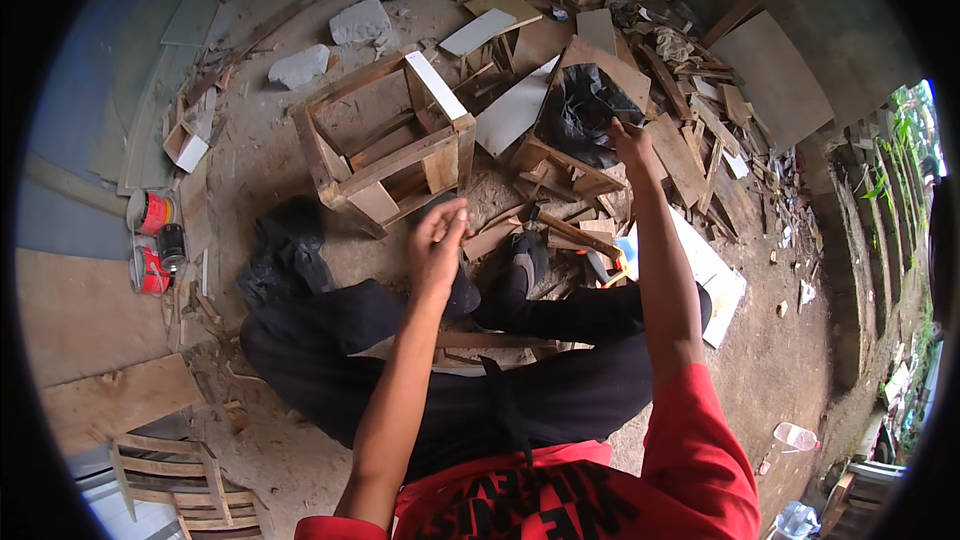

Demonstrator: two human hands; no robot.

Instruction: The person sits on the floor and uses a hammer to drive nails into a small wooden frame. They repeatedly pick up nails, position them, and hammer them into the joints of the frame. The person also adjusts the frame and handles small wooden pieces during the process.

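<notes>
My left hand (437, 242) is closed, fingers curled and thumb pressed against them, just in front of a wooden frame (395, 170) like a small unfinished stool; whatever it may hold is too small to make out. My right arm stretches forward. My right hand (630, 143) pinches at the right edge of a crumpled black plastic bag (583, 105), which sits open on a wooden box (540, 155); the fingertips are partly hidden. Between my feet and that box lies a hammer (570, 228) with a wooden handle. A tool with a blue and yellow handle (612, 265) rests beside it.
Scrap boards (690, 155) pile up at the right and back. Concrete lumps (360, 22) lie at the far left. Red cans (150, 212) stand by the left wall. A white board (705, 275) lies right of my leg, and a plastic bottle (796, 437) at lower right.
</notes>
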